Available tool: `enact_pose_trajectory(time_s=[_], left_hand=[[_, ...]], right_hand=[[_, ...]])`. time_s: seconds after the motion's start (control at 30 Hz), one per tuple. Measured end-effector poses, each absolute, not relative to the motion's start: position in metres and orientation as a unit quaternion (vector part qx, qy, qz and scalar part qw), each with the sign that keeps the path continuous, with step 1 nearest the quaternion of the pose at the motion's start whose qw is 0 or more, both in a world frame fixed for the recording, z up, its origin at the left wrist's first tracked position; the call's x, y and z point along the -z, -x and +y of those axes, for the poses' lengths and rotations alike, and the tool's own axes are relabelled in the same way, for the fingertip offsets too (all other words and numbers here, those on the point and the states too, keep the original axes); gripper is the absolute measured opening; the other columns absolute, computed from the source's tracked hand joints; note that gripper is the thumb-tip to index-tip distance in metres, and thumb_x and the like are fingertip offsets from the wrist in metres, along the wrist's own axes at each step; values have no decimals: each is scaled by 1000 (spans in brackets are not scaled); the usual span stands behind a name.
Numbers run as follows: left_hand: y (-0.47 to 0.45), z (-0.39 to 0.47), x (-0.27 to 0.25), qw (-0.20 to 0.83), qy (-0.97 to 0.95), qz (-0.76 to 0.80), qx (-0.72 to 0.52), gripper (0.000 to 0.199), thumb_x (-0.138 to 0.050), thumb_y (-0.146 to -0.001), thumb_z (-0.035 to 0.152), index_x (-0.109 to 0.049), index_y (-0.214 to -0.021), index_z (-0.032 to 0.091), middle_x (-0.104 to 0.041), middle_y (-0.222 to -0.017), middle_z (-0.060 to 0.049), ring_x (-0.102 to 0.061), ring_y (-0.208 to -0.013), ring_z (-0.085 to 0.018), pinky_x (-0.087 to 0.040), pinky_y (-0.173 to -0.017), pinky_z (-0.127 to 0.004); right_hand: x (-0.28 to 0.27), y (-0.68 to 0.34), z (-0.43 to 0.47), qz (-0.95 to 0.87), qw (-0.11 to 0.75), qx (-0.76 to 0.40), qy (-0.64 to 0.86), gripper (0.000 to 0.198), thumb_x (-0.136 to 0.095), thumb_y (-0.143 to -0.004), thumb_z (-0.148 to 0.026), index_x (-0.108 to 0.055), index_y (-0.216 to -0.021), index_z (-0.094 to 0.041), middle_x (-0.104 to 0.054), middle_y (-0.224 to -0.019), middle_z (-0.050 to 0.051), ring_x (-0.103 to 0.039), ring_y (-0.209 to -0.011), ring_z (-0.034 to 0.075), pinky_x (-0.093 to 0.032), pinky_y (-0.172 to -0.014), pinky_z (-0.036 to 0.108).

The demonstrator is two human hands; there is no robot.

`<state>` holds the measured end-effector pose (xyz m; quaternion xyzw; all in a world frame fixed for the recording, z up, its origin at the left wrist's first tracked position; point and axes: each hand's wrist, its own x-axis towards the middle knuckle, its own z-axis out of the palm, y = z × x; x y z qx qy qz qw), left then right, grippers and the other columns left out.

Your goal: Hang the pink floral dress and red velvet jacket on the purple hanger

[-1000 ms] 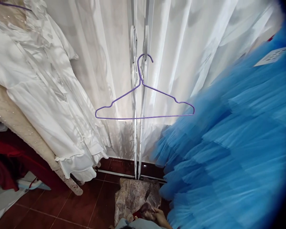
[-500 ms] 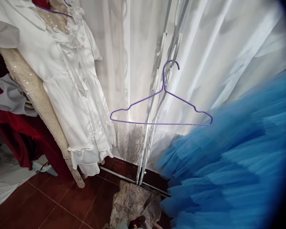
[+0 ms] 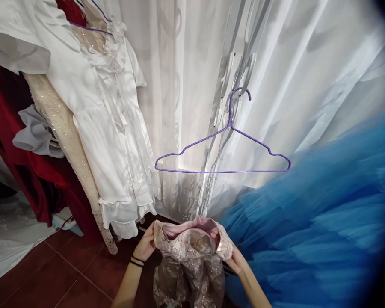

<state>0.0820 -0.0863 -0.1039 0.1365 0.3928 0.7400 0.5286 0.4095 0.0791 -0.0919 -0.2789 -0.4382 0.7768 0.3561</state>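
Observation:
Both my hands hold up a shiny pinkish-beige patterned dress (image 3: 192, 256) by the two sides of its top, so its pink-lined opening faces up. My left hand (image 3: 146, 243), with dark bands on the wrist, is closed on the left shoulder edge. At the opposite edge my right hand (image 3: 235, 260) grips the fabric; its fingers are partly hidden behind and inside the garment. Above the dress a bare purple hanger (image 3: 231, 124) hangs by its hook on the white metal rack (image 3: 226, 81), apart from my hands.
At left hang a white ruffled dress (image 3: 105, 111), a beige sequined garment (image 3: 64, 124) and dark red clothes (image 3: 35, 184). Blue layered tulle (image 3: 324, 214) fills the right side. A white curtain (image 3: 167, 85) hangs behind, above the reddish tiled floor (image 3: 67, 269).
The patterned dress has come up from the bottom of the view and is now spread between both hands, which have come into clear view. The scene has shifted slightly right and down.

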Motion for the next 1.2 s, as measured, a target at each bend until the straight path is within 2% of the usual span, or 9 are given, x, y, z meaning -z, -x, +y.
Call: enact_pose_trajectory(time_s=[0.1,0.23,0.33,0.47,0.6,0.73,0.87,1.0,1.2], left_hand=[[-63,-75,43,457,-198,400,-770,64,-82,-53,10,-68,-113,29,-71,-114,-1,-68,-99,-19,-56,-75,-21],[-36,-67,-61,278,-254,388,-841,56,-88,-51,19,-69,-102,29,-74,-99,0,-68,-82,-16,-57,-69,-22],[-32,-53,-137,158,-385,402,-815,51,-88,-55,17,-66,-100,25,-74,-99,0,-68,-87,-15,-56,-75,-21],[-48,-31,-201,140,-494,417,-750,55,-88,-57,19,-64,-105,19,-74,-101,-6,-69,-92,-18,-56,-80,-26],[-70,-18,-223,194,-519,459,-695,51,-89,-53,24,-65,-97,14,-75,-92,-8,-70,-85,-21,-55,-74,-27],[-81,-8,-229,239,-556,507,-613,39,-87,-54,31,-67,-82,13,-73,-82,-8,-68,-82,-22,-54,-70,-28],[-76,1,-236,178,-526,557,-617,38,-87,-46,31,-67,-73,13,-68,-69,-3,-64,-68,-18,-48,-58,-22],[-68,5,-242,112,-504,560,-648,33,-85,-45,31,-65,-65,14,-64,-65,-1,-58,-60,-12,-43,-54,-19],[-63,10,-238,100,-499,544,-667,36,-85,-51,32,-62,-75,16,-59,-58,2,-47,-51,-9,-32,-46,-20]], right_hand=[[25,-404,81,-463,333,-775,273,30,-83,-63,-43,-77,-87,-24,-76,-95,8,-73,-92,24,-59,-87,34],[-55,-406,97,-531,437,-683,246,39,-86,-60,-39,-76,-95,-24,-76,-102,8,-72,-93,22,-59,-87,32],[-90,-396,102,-538,528,-626,198,45,-80,-67,-40,-71,-110,-30,-71,-117,6,-72,-96,23,-61,-86,37],[-104,-380,96,-489,623,-586,172,37,-70,-76,-43,-69,-112,-35,-70,-121,2,-72,-93,22,-62,-83,40],[-103,-393,93,-501,684,-451,279,48,-75,-71,-32,-68,-118,-23,-69,-123,8,-68,-107,23,-56,-95,37],[-100,-424,102,-584,645,-375,320,51,-76,-65,-21,-70,-116,-17,-70,-121,11,-64,-116,28,-53,-98,38],[-96,-454,122,-567,646,-373,348,50,-74,-70,-27,-69,-119,-18,-72,-115,10,-67,-110,27,-55,-96,39],[-108,-476,144,-584,647,-367,325,52,-76,-70,-34,-68,-118,-18,-68,-123,11,-65,-114,26,-50,-104,42],[-161,-482,164,-630,671,-265,289,67,-74,-71,-50,-60,-128,-18,-60,-136,13,-58,-126,26,-42,-112,42]])
